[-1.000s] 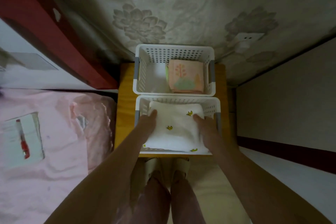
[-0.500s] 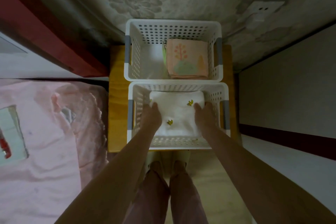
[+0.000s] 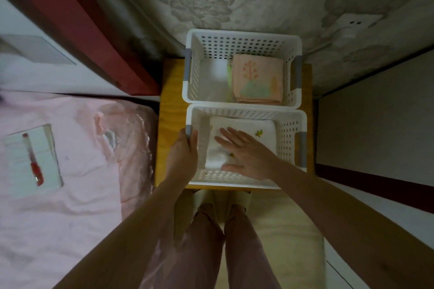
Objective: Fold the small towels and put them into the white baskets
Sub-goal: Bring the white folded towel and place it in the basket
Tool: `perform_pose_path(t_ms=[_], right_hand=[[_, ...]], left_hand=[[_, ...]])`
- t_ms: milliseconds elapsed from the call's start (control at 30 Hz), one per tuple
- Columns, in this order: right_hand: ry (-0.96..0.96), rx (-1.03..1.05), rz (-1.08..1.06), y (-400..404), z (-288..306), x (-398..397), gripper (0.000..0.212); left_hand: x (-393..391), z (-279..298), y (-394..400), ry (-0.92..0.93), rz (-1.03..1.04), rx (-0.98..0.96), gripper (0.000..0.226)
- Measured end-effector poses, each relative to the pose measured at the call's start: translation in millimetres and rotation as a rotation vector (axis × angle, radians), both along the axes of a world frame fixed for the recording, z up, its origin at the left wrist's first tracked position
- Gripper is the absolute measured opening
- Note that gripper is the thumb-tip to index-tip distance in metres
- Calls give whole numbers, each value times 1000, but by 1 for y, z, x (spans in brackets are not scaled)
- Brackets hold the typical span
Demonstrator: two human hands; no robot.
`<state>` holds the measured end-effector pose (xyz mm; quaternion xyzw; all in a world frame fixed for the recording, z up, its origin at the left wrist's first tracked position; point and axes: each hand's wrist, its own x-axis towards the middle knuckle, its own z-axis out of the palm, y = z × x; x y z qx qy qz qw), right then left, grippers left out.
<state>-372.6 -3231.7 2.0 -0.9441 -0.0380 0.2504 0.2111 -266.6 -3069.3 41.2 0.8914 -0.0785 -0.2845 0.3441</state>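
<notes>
Two white perforated baskets stand one behind the other on a small wooden table. In the near basket (image 3: 290, 138) lies a folded white towel (image 3: 244, 126) with small yellow prints. My right hand (image 3: 246, 151) lies flat on top of it, fingers straight and spread. At the near basket's left rim, by the grey handle, my left hand (image 3: 184, 156) grips the wall, thumb inside. The far basket (image 3: 202, 73) holds a folded peach towel (image 3: 257, 81) with a tree print, with a green towel edge beside it.
The wooden table (image 3: 170, 112) stands against a flowered wall with a socket and plug (image 3: 345, 30) at the upper right. A bed with pink bedding (image 3: 77, 171) is on the left, bearing a white sheet and a red pen (image 3: 34, 159). My legs and slippers are below.
Both hands have let go of the white towel's sides. My left hand moved out to the near basket's left rim, and my right hand moved onto the towel's top.
</notes>
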Motion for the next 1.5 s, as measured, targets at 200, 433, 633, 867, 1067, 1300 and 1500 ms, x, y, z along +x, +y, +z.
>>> perform_pose_path(t_ms=[200,433,633,867,1067,1300,1500], right_hand=[[-94,-155,176,13,-49,11,91],[-195,-177,215,8,-73,15,90],[-147,-72,-7,22,-56,19,77],[-105,-225,49,30,-67,32,91],[-153,-121,-41,20,-37,18,87],[136,-145,-882,8,-16,-36,84],[156,-55,-1184,21,-46,-2,90]], left_hand=[[-6,-19,-3,-199,41,122,43],[-6,-18,-4,-233,20,187,40],[-6,-13,-5,-215,15,175,41],[-7,-21,-3,-218,6,140,36],[-4,-2,-2,-509,-158,124,56],[18,-11,-44,-646,-805,171,55],[15,-31,-46,-772,-839,257,62]])
